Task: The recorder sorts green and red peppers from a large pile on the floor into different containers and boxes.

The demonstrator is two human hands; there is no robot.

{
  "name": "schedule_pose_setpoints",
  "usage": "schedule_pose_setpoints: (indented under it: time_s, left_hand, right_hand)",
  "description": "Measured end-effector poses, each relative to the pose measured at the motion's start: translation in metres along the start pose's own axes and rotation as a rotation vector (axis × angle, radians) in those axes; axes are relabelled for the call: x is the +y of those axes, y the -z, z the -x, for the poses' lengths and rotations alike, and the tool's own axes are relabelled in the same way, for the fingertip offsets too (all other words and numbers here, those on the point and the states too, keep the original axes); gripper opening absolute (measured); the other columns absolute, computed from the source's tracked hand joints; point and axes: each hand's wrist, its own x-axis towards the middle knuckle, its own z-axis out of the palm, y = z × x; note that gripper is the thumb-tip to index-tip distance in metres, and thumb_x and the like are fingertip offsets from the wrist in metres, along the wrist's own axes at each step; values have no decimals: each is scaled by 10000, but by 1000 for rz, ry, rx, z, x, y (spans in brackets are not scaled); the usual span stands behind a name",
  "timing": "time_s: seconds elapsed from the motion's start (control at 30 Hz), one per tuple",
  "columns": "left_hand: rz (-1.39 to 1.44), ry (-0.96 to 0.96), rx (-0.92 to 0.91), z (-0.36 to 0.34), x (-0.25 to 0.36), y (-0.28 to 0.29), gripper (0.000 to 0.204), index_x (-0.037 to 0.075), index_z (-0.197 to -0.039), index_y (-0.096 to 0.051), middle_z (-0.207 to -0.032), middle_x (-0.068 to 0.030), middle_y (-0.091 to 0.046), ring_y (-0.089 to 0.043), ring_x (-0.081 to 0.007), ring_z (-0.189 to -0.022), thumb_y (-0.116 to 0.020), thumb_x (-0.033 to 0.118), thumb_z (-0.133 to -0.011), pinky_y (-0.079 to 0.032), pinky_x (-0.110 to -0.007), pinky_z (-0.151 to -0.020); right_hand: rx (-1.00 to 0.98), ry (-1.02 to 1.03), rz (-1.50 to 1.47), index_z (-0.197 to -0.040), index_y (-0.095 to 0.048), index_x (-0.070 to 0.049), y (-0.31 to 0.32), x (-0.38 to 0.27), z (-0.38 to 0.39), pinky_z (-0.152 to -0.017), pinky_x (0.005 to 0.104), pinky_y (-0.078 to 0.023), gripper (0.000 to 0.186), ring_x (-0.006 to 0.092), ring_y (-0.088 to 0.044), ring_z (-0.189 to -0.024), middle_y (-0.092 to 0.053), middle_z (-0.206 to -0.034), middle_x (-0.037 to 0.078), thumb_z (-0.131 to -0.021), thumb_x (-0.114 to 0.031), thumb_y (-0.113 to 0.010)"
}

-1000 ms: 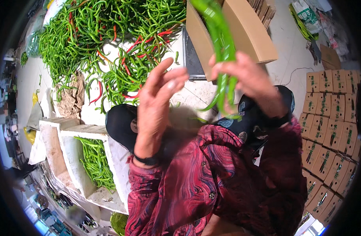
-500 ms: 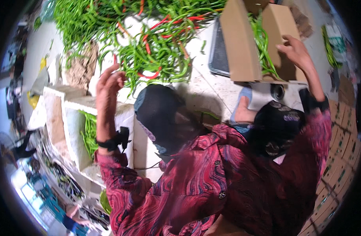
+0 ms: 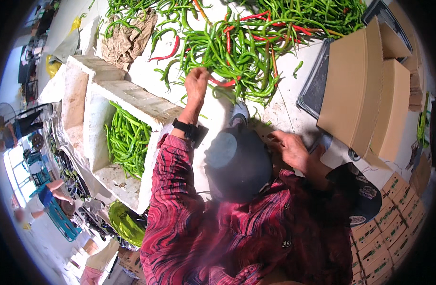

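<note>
Faces slim, curved peppers [image 3: 218, 57] at upper centre, mostly green, some red. Has left hand [image 3: 196, 84] at their edge, fingers bunched; cannot tell if clamped. Holds right hand [image 3: 294, 149] near centre, fingers apart.

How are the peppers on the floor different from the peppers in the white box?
The floor peppers mix red ones with green; the box peppers look all green. The floor peppers sprawl loosely in the open, while the box peppers sit within the walls of the white box. Both are long and thin.
</note>
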Motion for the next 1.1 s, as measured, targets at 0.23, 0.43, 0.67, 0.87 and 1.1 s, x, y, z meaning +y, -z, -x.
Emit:
schedule_pose_setpoints:
  time_s: [0.23, 0.43, 0.67, 0.87, 1.1]
  left_hand:
    - [-777, -10, 73, -81, 52, -13, 662, -31, -1155, -501, -1025, -254, -631, -633, -374, -929, -704, 431, -727, -488, -448, -832]
    - [-876, -59, 240, -95, 23, -62, 552, 11, -1104, -399, -984, -247, -582, -610, -411, -898, -701, 299, -742, -493, -474, -783]
    - [-395, -209, 141, -40, 46, -44, 354, -11, -1015, -521, -857, -204, -638, -626, -310, -733, -619, 112, -698, -497, -403, -676]
    - [-180, -146, -93, -12, 98, 22, 409, -10, -1161, -517, -907, -86, -654, -621, -166, -824, -557, 11, -755, -493, -278, -752]
    - [-16, 38, -141, -56, 87, 78, 302, 12, -1067, -574, -874, -46, -632, -587, -111, -741, -577, 66, -770, -451, -225, -604]
  right_hand:
    - [-40, 48, 14, -1071, -590, -13, -24, 21, -44, -702, 341, -469, 255, 206, -620, -773, -648, -870, 170, -884, -185, -611]
    - [-145, -155, 32, -1095, -567, 10, -23, 10, -65, -792, 373, -482, 235, 348, -634, -943, -649, -990, 221, -875, -74, -551]
    - [7, -93, 59, -1066, -593, -22, -15, 41, -67, -778, 395, -491, 244, 346, -644, -875, -663, -932, 206, -850, -132, -621]
    - [41, -99, 33, -1037, -595, 8, -10, 36, -74, -763, 392, -496, 238, 340, -655, -837, -667, -872, 206, -851, -139, -618]
    - [43, -96, 77, -1017, -603, 12, -9, 45, -77, -743, 390, -499, 241, 351, -655, -836, -665, -870, 216, -835, -144, -625]
